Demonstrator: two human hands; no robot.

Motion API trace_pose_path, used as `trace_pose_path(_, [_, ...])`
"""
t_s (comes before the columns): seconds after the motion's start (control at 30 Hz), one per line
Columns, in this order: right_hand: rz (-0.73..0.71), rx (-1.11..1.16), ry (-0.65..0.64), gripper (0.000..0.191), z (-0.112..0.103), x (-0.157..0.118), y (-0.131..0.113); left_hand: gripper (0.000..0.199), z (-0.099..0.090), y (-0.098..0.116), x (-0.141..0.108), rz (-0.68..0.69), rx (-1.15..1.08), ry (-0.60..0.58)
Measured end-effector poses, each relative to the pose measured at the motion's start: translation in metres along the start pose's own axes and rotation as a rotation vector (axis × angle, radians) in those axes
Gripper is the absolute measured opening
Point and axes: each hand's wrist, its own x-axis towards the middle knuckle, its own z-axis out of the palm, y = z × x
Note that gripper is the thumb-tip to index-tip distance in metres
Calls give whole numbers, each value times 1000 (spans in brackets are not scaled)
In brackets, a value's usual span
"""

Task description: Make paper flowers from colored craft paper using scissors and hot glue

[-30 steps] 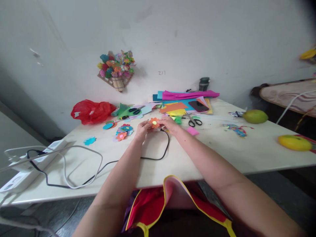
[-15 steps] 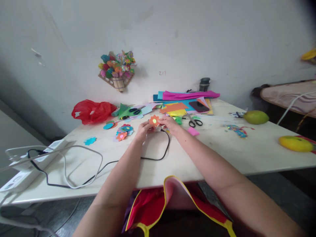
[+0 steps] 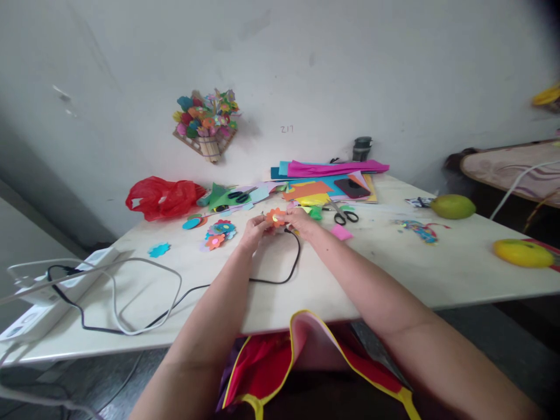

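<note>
Between my two hands is an orange paper flower [image 3: 276,217] with a yellow centre. My left hand [image 3: 255,230] grips its left side, fingers closed. On the right edge, my right hand [image 3: 298,220] pinches the flower, its fingers partly over the petals. A black cable [image 3: 294,265] ends just below my hands, where its tip meets something I cannot make out. Left of my hands lies a pile of paper flowers [image 3: 221,232], orange, blue and red. Black-handled scissors [image 3: 345,217] rest to the right, beside a pink paper piece [image 3: 342,232].
Farther back are coloured sheets [image 3: 306,190], a phone [image 3: 352,188], more scissors [image 3: 238,195] and a red plastic bag [image 3: 164,197]. A power strip [image 3: 94,266] with looped cables is at left. Two mangoes [image 3: 453,206] sit at right. A dark cup [image 3: 361,149] stands behind.
The orange flower has shifted slightly right and down, and my right fingers now cover more of it. The view has moved a little.
</note>
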Motion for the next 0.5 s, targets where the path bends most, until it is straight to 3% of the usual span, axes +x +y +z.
trace_pose_path(0.33, [-39,-74,26,35,-1,7,6,21,-1,-3,2,9,-13,4])
trace_pose_path(0.5, [-31,-57,-25,32,-4,8,6,20,-2,-1,2,8,-41,4])
